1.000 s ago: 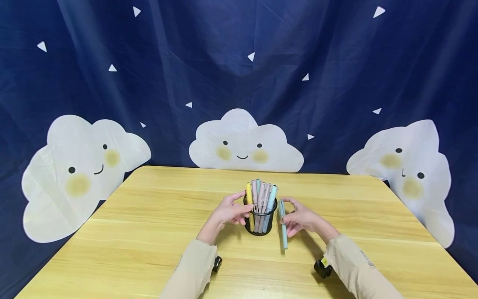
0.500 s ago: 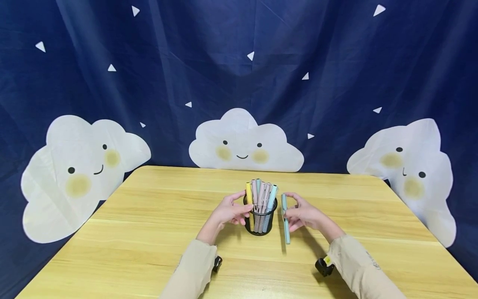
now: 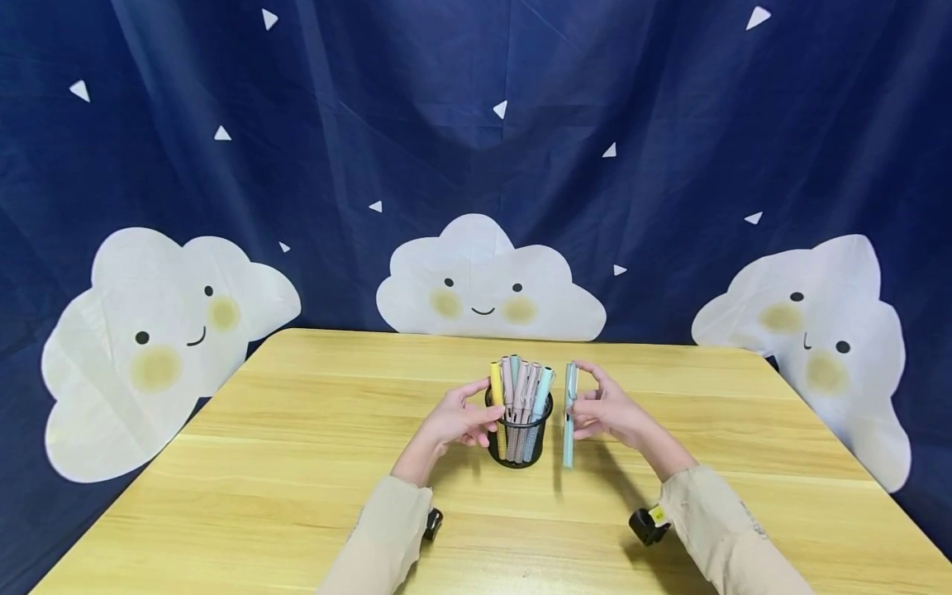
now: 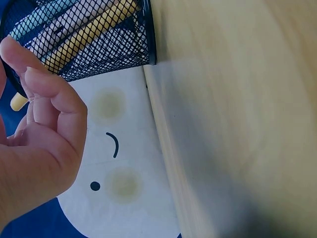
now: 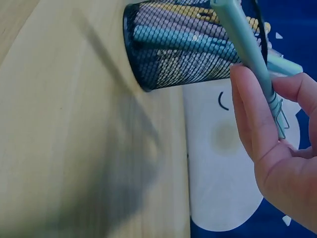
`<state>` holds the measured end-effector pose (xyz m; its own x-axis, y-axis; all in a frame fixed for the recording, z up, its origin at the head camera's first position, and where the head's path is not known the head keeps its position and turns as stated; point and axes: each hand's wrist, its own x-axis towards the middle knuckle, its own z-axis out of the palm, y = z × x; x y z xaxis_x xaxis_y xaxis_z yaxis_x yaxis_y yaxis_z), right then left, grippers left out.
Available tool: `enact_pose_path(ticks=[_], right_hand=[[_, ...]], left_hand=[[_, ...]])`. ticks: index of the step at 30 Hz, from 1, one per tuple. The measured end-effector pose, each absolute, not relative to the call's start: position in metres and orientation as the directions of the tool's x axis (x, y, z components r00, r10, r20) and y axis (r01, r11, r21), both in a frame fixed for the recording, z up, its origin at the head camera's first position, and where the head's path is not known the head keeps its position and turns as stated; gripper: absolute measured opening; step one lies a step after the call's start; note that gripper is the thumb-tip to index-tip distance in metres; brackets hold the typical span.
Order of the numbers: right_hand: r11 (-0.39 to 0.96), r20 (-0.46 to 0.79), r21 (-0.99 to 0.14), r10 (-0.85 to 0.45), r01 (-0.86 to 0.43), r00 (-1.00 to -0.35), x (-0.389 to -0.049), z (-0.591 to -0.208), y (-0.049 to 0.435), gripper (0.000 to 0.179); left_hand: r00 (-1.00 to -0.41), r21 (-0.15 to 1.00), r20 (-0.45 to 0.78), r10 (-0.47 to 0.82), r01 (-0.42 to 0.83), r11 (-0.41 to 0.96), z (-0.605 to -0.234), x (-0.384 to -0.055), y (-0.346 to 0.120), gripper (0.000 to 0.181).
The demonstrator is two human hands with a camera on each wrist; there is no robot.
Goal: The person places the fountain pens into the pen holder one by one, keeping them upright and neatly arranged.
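Observation:
A black mesh pen holder (image 3: 521, 426) stands upright on the table, packed with several pens. Among them are a yellow pen (image 3: 497, 378), greyish-mauve pens (image 3: 521, 388) and a light blue pen (image 3: 544, 388). On the holder's left side my left hand (image 3: 459, 419) grips it near the rim, thumb in front and index finger behind. To the right of the holder, my right hand (image 3: 611, 413) pinches a light teal pen (image 5: 250, 49) between thumb and fingers. That pen is held nearly upright above the table, apart from the holder, its clip (image 5: 281, 116) by the palm.
The wooden table (image 3: 260, 463) runs back to a dark blue cloth (image 3: 446, 149) with white smiling clouds (image 3: 487, 281). A small black device (image 3: 649, 525) sits at the right wrist and another (image 3: 433, 524) at the left.
The right hand has raised the teal pen off the table and shifted slightly right; the pen now stands more upright. The left hand and the pen holder have stayed put.

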<state>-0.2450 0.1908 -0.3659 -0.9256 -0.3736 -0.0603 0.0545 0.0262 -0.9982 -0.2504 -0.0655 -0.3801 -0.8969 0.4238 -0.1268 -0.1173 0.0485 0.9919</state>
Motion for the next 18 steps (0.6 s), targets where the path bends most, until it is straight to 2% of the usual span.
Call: enact_pose_path(ticks=[7, 18], right_hand=[[-0.026, 0.022, -1.0, -0.324, -0.014, -0.946, -0.243, -0.357, 0.189, 0.083], [-0.188, 0.138, -0.978, -0.236, -0.094, -0.962, -0.242, -0.348, 0.184, 0.08]], left_hand=[[-0.896, 0.992, -0.125, 0.427, -0.119, 0.042, -0.38, -0.251, -0.065, 0.071], [-0.895, 0.992, -0.124, 0.429, -0.117, 0.043, -0.381, -0.251, -0.065, 0.071]])
